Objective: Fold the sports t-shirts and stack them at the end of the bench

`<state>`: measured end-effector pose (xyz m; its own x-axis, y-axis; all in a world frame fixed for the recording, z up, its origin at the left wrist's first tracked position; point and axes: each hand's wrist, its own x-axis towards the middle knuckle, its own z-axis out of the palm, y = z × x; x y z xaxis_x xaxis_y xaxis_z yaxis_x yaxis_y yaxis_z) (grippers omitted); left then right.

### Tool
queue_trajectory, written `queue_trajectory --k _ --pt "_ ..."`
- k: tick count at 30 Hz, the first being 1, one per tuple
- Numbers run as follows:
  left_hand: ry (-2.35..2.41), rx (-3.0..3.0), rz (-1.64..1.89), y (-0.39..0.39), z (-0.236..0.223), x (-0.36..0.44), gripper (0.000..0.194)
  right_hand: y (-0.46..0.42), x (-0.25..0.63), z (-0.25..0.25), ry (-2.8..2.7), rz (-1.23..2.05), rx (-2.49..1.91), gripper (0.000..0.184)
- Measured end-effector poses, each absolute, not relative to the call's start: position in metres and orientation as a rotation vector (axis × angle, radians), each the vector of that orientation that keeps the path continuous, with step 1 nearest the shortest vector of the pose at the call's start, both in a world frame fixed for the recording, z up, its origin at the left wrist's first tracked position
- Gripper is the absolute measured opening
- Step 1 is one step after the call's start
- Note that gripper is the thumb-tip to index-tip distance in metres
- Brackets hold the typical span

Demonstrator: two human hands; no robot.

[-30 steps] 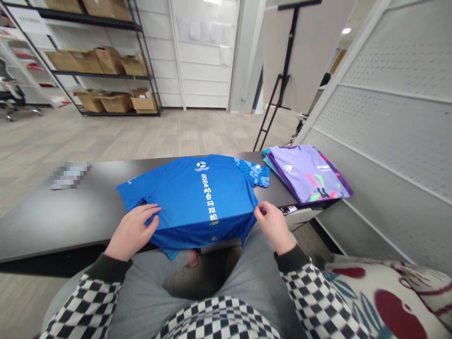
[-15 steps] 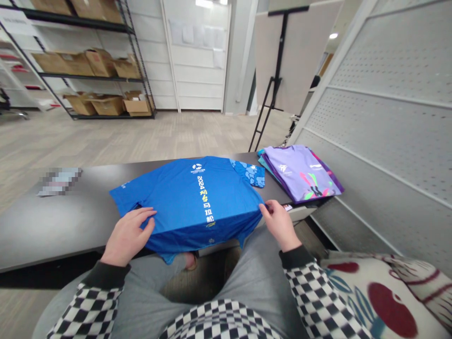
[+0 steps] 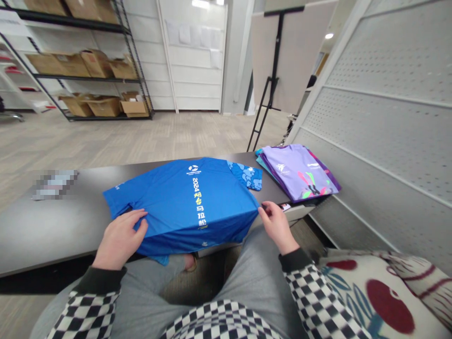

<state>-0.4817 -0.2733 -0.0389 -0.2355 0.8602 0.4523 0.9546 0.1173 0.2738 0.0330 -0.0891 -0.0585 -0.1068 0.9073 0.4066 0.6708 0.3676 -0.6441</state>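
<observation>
At the near right corner of the blue shirt (image 3: 176, 200), my right hand (image 3: 278, 228) pinches the cloth; at its near left my left hand (image 3: 118, 240) rests, thumb and fingers parted, whether gripping I can't tell. I seem to be straightening the shirt, which calls next for even tension along its drooping near part. It lies across the dark surface (image 3: 70, 230); folded shirts (image 3: 293, 165) sit right of it, a rack (image 3: 88, 78) of boxes (image 3: 70, 64) far beyond.

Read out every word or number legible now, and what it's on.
"2024烟台马拉松": down the middle of the blue shirt.
Too small: lettering by its emblem, on its plain sleeve, its lower prints; white prints on the lilac shirt.
Blurred: shelf sign, cabinet sheets.
Pixelated: item on the table's left.
</observation>
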Motion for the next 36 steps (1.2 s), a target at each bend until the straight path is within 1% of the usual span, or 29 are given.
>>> queue_trajectory --k 3,6,9,12,14,17,22,25,28,32,36 --pt "-2.229 -1.808 -0.718 -0.277 -0.041 -0.488 0.048 -0.100 0.029 -0.072 -1.864 0.382 -1.317 0.051" --pt "-2.234 -1.825 -0.664 -0.282 -0.043 -0.493 0.048 -0.107 0.027 -0.076 -1.877 0.375 -1.287 0.046" --pt "-2.211 -1.835 -0.647 -0.285 -0.041 -0.491 0.047 -0.110 0.022 -0.066 -1.886 0.207 -1.251 0.036" --pt "-2.149 -1.870 -0.663 -0.276 -0.032 -0.485 0.047 -0.103 0.008 -0.045 -1.953 0.083 -1.189 0.035" --pt "-2.109 -1.910 -0.666 -0.260 -0.021 -0.482 0.048 -0.088 -0.007 -0.027 -2.047 0.058 -1.150 0.040" --pt "-2.097 -1.963 -0.652 -0.218 -0.001 -0.481 0.056 -0.051 -0.040 -0.002 -2.206 0.018 -1.152 0.050" --pt "-2.336 -1.896 -0.423 -0.131 0.018 -0.479 0.077 0.017 -0.112 0.023 -2.411 0.010 -1.301 0.066" --pt "-2.549 -1.833 -0.298 -0.094 0.012 -0.474 0.086 0.045 -0.149 0.018 -2.541 0.093 -1.386 0.076" --pt "-2.679 -1.784 -0.206 -0.078 -0.005 -0.471 0.089 0.064 -0.170 0.003 -2.662 0.197 -1.427 0.084" --pt "-2.695 -1.731 -0.177 -0.076 -0.021 -0.474 0.094 0.084 -0.177 -0.013 -2.733 0.255 -1.451 0.092" --pt "-2.716 -1.708 -0.179 -0.072 -0.020 -0.476 0.095 0.100 -0.178 -0.015 -2.762 0.257 -1.421 0.095"
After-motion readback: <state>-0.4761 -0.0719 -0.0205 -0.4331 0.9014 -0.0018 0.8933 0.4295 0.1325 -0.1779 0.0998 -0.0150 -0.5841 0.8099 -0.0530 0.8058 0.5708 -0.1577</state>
